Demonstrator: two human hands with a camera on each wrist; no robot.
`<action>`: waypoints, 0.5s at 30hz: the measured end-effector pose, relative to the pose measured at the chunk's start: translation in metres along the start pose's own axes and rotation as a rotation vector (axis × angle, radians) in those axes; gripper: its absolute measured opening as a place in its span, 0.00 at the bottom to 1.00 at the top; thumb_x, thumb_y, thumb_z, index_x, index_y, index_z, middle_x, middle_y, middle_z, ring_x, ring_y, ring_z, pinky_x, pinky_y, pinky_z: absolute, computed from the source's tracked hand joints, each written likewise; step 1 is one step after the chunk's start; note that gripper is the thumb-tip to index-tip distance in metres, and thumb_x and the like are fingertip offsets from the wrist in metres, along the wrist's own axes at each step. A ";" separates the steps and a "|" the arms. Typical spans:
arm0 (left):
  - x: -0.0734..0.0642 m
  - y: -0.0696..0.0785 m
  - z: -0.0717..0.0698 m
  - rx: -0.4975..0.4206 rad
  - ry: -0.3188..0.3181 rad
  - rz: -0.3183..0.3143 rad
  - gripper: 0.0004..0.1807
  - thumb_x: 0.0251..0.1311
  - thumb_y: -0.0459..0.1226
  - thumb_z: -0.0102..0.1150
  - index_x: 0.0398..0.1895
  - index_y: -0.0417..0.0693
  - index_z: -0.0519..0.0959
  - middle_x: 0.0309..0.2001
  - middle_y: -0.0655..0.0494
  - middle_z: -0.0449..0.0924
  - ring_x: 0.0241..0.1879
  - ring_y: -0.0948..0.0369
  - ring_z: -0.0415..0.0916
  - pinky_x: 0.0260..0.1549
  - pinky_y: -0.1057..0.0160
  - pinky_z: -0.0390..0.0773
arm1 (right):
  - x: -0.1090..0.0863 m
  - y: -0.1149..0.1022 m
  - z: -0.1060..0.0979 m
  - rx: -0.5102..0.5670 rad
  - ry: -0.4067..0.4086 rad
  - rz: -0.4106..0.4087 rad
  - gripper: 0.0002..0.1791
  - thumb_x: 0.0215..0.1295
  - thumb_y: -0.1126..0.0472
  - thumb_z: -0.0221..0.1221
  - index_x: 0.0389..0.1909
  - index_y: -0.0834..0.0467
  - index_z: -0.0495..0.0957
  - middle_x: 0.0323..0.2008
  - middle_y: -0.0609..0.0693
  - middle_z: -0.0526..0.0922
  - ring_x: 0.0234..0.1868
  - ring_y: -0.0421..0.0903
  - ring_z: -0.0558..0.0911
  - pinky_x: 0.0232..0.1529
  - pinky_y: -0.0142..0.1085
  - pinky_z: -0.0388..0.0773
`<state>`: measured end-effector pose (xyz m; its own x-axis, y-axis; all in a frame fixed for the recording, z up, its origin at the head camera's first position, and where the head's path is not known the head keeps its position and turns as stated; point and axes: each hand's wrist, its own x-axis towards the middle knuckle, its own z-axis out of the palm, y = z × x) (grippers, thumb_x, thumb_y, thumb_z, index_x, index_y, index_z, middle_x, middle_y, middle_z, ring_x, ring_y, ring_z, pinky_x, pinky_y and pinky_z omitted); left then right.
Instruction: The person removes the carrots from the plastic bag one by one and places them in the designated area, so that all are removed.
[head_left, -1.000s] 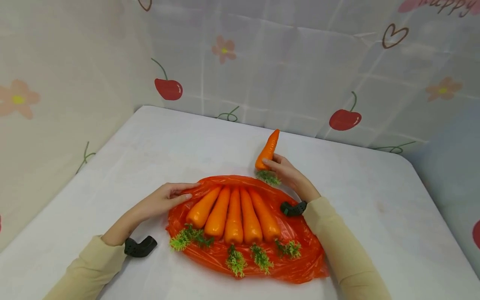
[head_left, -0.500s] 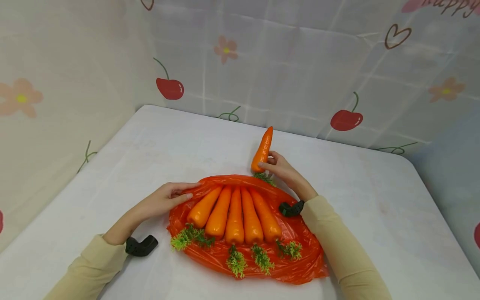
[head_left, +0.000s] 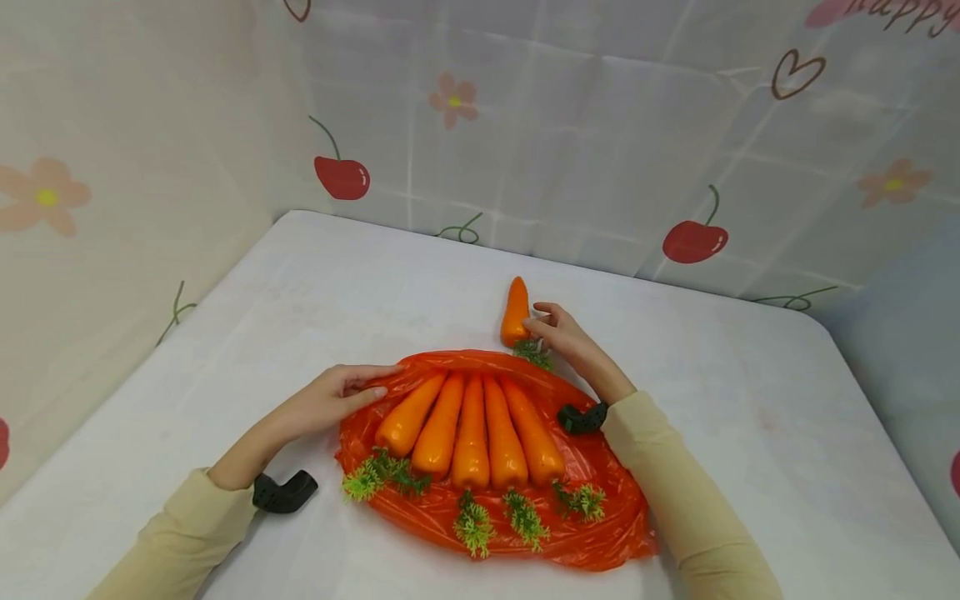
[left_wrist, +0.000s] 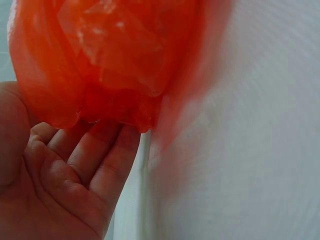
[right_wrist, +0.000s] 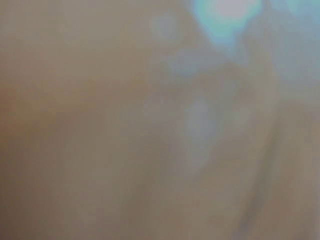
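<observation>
In the head view an orange carrot (head_left: 515, 314) with a green leafy top (head_left: 533, 353) lies on the white table behind a red plastic bag (head_left: 600, 542). My right hand (head_left: 567, 342) is at its right side, the thumb tip touching it and the index finger lifted away. My left hand (head_left: 327, 402) holds the bag's upper left edge, thumb in front and fingers behind. The left wrist view shows those fingers (left_wrist: 95, 155) reaching behind the thin red film. Several carrots (head_left: 470, 433) fan out on the bag, leafy tops toward me. Skin-coloured blur fills the right wrist view.
The white table (head_left: 750, 433) runs back to a patterned curtain (head_left: 570, 150), with another curtain wall at the left. A black wrist device (head_left: 285, 492) sits on the left wrist and a second black device (head_left: 582, 418) on the right, the latter over the bag's right side.
The carrot in my right hand has moved a little left and been lowered onto the table behind the bag. The right fingers have loosened from it. My left hand stays on the bag.
</observation>
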<state>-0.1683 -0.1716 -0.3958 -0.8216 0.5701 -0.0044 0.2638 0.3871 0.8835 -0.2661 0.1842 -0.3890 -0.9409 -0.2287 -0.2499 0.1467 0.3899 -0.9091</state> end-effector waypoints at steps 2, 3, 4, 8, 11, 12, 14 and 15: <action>0.000 0.001 0.000 -0.002 -0.003 0.000 0.23 0.67 0.38 0.52 0.64 0.42 0.69 0.58 0.46 0.71 0.45 0.57 0.72 0.41 0.66 0.72 | -0.001 -0.001 -0.001 0.002 0.007 0.003 0.35 0.69 0.56 0.51 0.69 0.66 0.50 0.39 0.57 0.71 0.31 0.45 0.68 0.31 0.32 0.67; 0.001 0.001 0.000 -0.005 -0.004 -0.001 0.23 0.67 0.38 0.52 0.64 0.42 0.69 0.58 0.46 0.72 0.45 0.57 0.72 0.41 0.66 0.72 | -0.001 -0.001 -0.001 0.003 0.007 0.005 0.35 0.69 0.56 0.51 0.69 0.66 0.50 0.39 0.57 0.71 0.31 0.45 0.68 0.32 0.32 0.68; 0.001 0.001 0.000 -0.007 -0.004 0.000 0.23 0.67 0.38 0.52 0.64 0.42 0.69 0.58 0.47 0.72 0.46 0.57 0.72 0.43 0.66 0.72 | -0.002 -0.001 -0.001 0.005 0.008 0.007 0.35 0.69 0.56 0.52 0.69 0.66 0.50 0.40 0.57 0.71 0.31 0.45 0.69 0.32 0.32 0.68; 0.001 0.001 0.001 -0.011 -0.004 0.003 0.23 0.67 0.38 0.52 0.64 0.42 0.69 0.57 0.47 0.73 0.47 0.58 0.72 0.44 0.66 0.72 | -0.004 -0.005 -0.002 0.029 -0.002 0.045 0.34 0.70 0.55 0.51 0.70 0.65 0.51 0.44 0.60 0.71 0.36 0.48 0.70 0.37 0.34 0.70; 0.000 0.002 0.001 -0.010 -0.004 -0.003 0.23 0.67 0.38 0.52 0.64 0.42 0.69 0.58 0.46 0.72 0.44 0.57 0.72 0.40 0.67 0.72 | -0.010 -0.009 -0.006 0.022 -0.025 0.077 0.35 0.70 0.51 0.51 0.70 0.63 0.50 0.56 0.63 0.67 0.49 0.53 0.70 0.49 0.40 0.69; 0.000 0.003 0.001 -0.011 -0.004 -0.005 0.23 0.67 0.38 0.52 0.64 0.42 0.69 0.59 0.46 0.71 0.44 0.57 0.72 0.40 0.67 0.72 | -0.013 -0.010 -0.008 0.018 -0.035 0.079 0.36 0.69 0.50 0.51 0.70 0.62 0.50 0.60 0.63 0.64 0.53 0.54 0.68 0.53 0.43 0.66; 0.000 0.003 0.001 -0.005 -0.004 -0.009 0.23 0.67 0.37 0.52 0.64 0.42 0.69 0.59 0.45 0.70 0.43 0.57 0.72 0.39 0.66 0.72 | -0.023 -0.012 -0.013 -0.010 -0.054 0.074 0.37 0.69 0.48 0.51 0.71 0.60 0.50 0.66 0.60 0.58 0.60 0.56 0.63 0.59 0.48 0.60; 0.000 0.003 0.000 -0.001 -0.005 -0.008 0.23 0.67 0.37 0.52 0.64 0.42 0.69 0.59 0.45 0.70 0.44 0.57 0.72 0.39 0.66 0.72 | -0.028 -0.012 -0.016 -0.021 -0.067 0.059 0.37 0.69 0.47 0.50 0.71 0.60 0.49 0.67 0.60 0.55 0.62 0.57 0.60 0.60 0.50 0.58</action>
<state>-0.1674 -0.1701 -0.3935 -0.8208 0.5711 -0.0137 0.2569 0.3905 0.8840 -0.2466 0.2002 -0.3659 -0.9083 -0.2633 -0.3250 0.1941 0.4231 -0.8851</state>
